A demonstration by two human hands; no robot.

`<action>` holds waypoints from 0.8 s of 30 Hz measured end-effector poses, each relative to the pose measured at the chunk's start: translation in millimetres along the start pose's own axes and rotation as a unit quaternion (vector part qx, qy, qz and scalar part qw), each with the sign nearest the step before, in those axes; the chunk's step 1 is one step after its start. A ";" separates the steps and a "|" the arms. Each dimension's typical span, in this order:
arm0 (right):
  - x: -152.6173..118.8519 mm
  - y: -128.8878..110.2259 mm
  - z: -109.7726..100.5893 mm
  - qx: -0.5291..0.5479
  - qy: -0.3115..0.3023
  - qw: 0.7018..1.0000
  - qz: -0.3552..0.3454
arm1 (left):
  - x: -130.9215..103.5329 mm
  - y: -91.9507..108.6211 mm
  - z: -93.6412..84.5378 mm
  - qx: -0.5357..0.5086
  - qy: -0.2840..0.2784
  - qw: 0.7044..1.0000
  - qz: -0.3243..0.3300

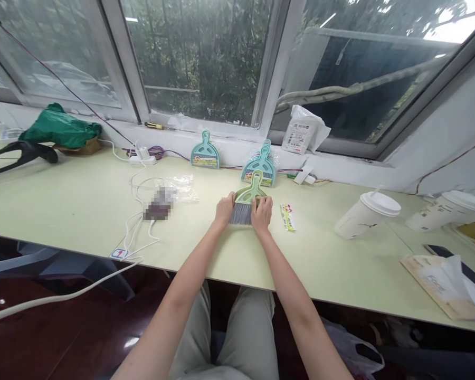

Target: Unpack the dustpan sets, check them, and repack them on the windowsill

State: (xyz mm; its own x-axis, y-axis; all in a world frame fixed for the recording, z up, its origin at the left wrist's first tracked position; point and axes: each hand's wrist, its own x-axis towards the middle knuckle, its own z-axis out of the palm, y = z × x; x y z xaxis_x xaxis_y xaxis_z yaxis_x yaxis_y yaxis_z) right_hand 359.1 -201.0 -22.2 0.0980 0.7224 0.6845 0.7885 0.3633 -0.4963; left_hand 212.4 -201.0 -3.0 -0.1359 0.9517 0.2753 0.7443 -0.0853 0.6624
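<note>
A small green brush with grey bristles (246,203) lies on the pale green table (83,211) in front of me. My left hand (224,207) grips its left side and my right hand (262,212) grips its right side, fingers over the bristles. Just right of my right hand lies a small printed label strip (287,217). Behind the brush, a stack of teal mini dustpans (260,167) leans against the windowsill, and a single teal dustpan set (205,152) stands to its left.
A clear plastic bag (180,187) and white cables (136,232) lie left of me. A power strip (142,157) and a green bag (59,127) sit far left. Two lidded paper cups (366,214) (445,209), a tissue pack (445,285) and a phone (439,249) are at the right.
</note>
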 end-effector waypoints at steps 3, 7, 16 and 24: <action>1.3 -4.3 -2.7 -0.016 -0.007 1.000 -0.012 | -3.6 4.7 -2.4 0.047 0.012 0.999 0.002; 3.1 -8.3 -9.7 -0.019 -0.004 1.000 -0.011 | -8.1 12.2 -8.8 0.046 0.019 0.999 0.018; 3.0 -5.2 -15.4 0.010 0.035 0.999 -0.016 | -13.4 24.0 -24.3 -0.072 -0.002 0.985 0.159; 3.7 -4.4 -21.2 0.015 0.060 0.998 -0.017 | -3.5 21.8 -36.7 0.082 0.062 0.994 0.019</action>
State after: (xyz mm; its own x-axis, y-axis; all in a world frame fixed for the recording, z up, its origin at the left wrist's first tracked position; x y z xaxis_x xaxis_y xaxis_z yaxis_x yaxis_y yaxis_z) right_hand 368.9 -212.4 -6.2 0.1454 0.6336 0.7599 0.7746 0.4050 -0.4858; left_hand 205.1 -217.0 36.0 -0.1773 0.9037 0.3897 0.8463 -0.0621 0.5291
